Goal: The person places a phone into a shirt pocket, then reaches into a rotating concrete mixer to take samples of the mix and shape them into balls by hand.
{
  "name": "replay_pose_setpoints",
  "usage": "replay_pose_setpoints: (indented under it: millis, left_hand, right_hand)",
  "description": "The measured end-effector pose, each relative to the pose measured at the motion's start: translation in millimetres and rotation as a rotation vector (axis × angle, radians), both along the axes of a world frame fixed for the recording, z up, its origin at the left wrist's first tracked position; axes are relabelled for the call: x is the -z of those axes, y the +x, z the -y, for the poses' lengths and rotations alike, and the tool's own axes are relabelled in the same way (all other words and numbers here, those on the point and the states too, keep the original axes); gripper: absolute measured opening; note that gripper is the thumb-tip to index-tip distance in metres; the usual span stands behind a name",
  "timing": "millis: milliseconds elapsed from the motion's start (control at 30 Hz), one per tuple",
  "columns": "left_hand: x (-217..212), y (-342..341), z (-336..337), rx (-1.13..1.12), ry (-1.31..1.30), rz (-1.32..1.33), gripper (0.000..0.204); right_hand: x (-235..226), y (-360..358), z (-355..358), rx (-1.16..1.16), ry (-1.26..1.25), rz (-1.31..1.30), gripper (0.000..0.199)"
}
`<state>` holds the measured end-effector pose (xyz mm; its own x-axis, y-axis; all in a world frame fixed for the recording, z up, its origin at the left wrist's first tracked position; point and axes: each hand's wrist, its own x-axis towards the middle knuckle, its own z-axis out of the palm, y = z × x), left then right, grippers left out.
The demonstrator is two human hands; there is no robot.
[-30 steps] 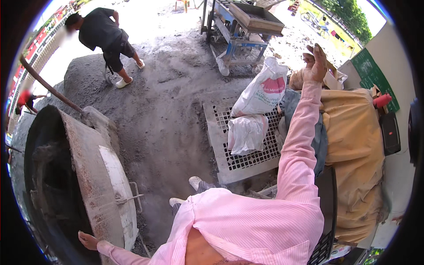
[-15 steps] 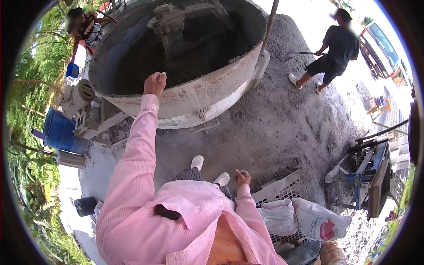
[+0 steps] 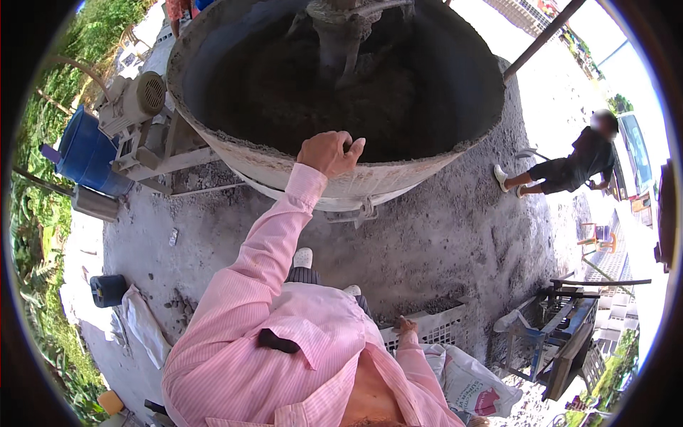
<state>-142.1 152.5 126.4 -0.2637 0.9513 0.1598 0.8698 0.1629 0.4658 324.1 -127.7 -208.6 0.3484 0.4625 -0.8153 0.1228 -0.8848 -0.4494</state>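
Fingers of the left hand point(image 3: 329, 152), which half a second ago were a raised fist, now curl closed over the rim of the grey mixer drum point(image 3: 284, 153), while the right hand point(image 3: 406, 327) hangs loosely open just above a white grated crate point(image 3: 440, 329).

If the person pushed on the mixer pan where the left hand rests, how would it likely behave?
The mixer pan looks broad, steel and loaded with grey mix, so it is probably too heavy to shift or tip. Its crusted rim under the left hand likely feels gritty rather than slippery.
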Motion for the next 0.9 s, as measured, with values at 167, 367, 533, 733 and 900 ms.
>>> replay_pose_setpoints:
  millis: [167, 367, 533, 733, 900]
  left_hand:
    - [13, -3, -11, 0.193, 0.206, 0.049, 0.036]
    - [6, -1, -4, 0.333, 0.263, 0.1, 0.033]
    - [6, -15, -1, 0.33, 0.263, 0.179, 0.03]
    - [15, -18, -5, 0.388, 0.298, 0.278, 0.028]
    - [11, -20, -3, 0.378, 0.274, 0.261, 0.02]
  right_hand:
    - [81, 65, 80, -0.451, 0.053, 0.118, 0.042]
    - [-9, -64, -60, -0.001, 0.265, 0.062, 0.042]
    - [-69, -129, -172, -0.137, 0.465, 0.032, 0.037]
    - [-64, -156, -202, -0.234, 0.442, 0.123, 0.032]
    - [-13, -143, -162, -0.424, 0.513, 0.523, 0.023]
